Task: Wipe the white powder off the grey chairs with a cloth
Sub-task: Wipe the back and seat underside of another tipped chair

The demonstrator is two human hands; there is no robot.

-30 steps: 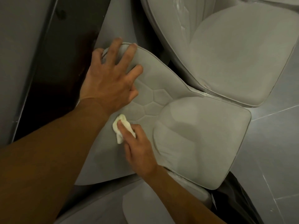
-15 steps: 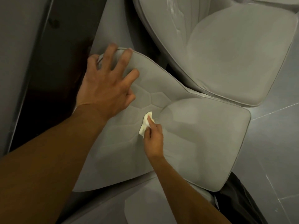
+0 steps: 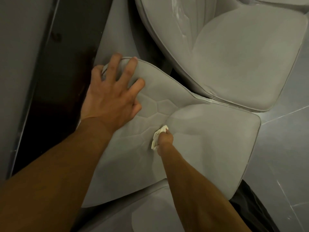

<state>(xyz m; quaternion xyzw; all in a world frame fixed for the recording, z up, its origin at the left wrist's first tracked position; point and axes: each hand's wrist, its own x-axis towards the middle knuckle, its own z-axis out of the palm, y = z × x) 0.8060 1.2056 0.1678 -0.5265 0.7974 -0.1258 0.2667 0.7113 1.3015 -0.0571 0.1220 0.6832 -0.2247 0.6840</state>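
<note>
A grey padded chair (image 3: 209,148) with hexagon stitching on its backrest fills the middle of the view. My left hand (image 3: 110,96) grips the top edge of the backrest, fingers spread over it. My right hand (image 3: 164,138) is closed on a small cream cloth (image 3: 157,137) and presses it into the crease where backrest meets seat. A second grey chair (image 3: 242,64) stands behind, with white powder streaks (image 3: 181,17) on its backrest and a white line along its front seat edge.
A dark table edge (image 3: 63,81) runs along the left beside the backrest. A third grey chair seat (image 3: 150,218) shows at the bottom. Grey floor tiles (image 3: 284,156) lie to the right.
My right hand slid the cloth from the lower backrest rightwards into the crease by the seat. My left hand kept its hold on the backrest top.
</note>
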